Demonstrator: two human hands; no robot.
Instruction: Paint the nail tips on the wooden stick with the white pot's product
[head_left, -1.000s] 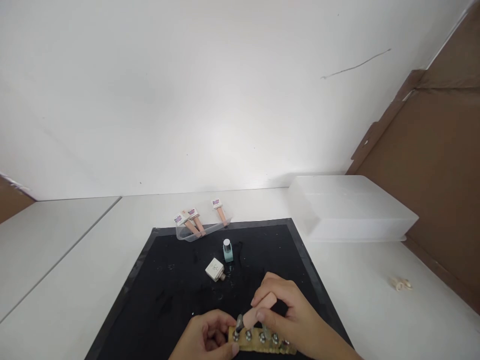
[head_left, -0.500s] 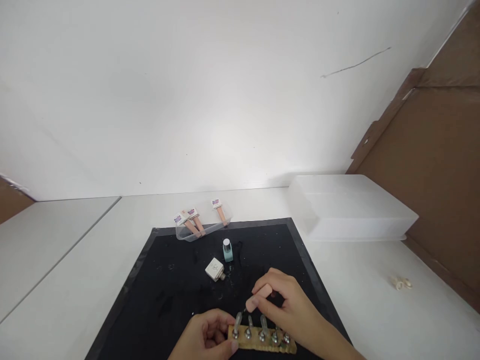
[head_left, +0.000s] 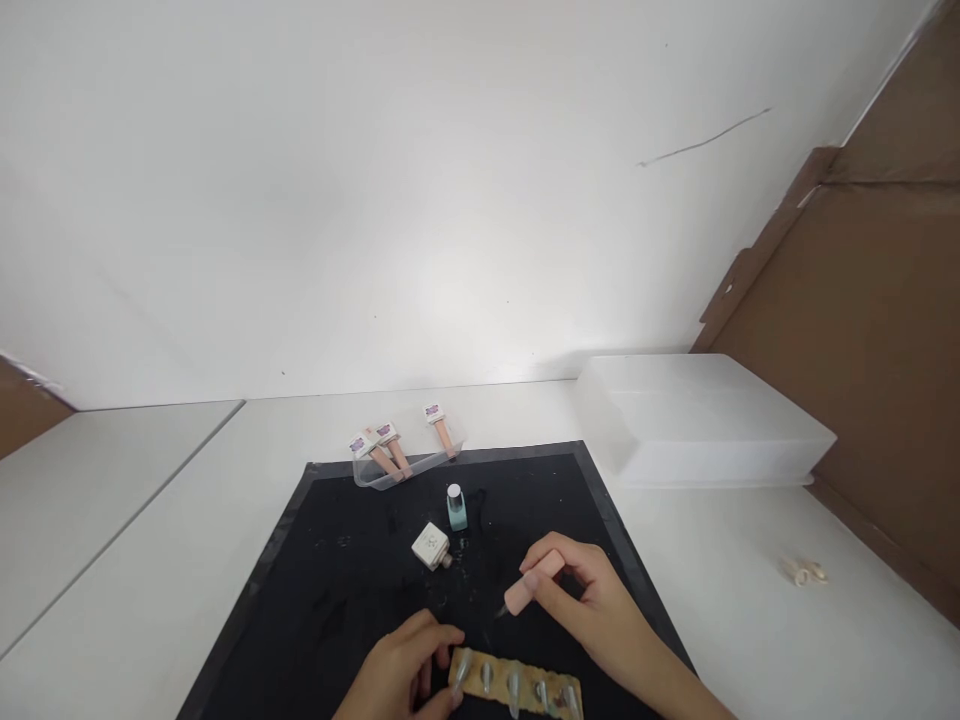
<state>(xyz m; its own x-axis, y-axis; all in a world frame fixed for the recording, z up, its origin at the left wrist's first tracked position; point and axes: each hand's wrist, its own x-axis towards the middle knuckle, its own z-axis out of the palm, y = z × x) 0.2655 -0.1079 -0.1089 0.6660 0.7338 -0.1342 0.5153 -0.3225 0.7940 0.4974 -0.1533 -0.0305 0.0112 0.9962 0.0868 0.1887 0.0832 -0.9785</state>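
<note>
My right hand (head_left: 592,590) is closed around a pink nail polish brush cap (head_left: 536,580), its bristle end pointing down and left. With thumb and fingers, my left hand (head_left: 412,660) grips the left end of a wooden nail tip stand (head_left: 501,672). Several clear false nail tips (head_left: 514,685) sit in a row on this stand, tilted toward me. The brush is above the stand, apart from the tips. Beyond my hands, a white square polish bottle (head_left: 431,546) lies uncapped on its side beside an upright teal bottle (head_left: 457,510) with a white-topped cap.
A black mat (head_left: 322,560) lies under the work on a white table (head_left: 187,510). At its far edge, a clear tray (head_left: 382,482) holds polish bottles with pink caps (head_left: 444,437). A translucent white bin (head_left: 712,410) and small pale rings (head_left: 802,571) are at the right.
My right hand has drawn the brush slightly right, away from the nail tips. My left hand has tilted the stand toward me, so the tips now point downward, and shifted it a little left.
</note>
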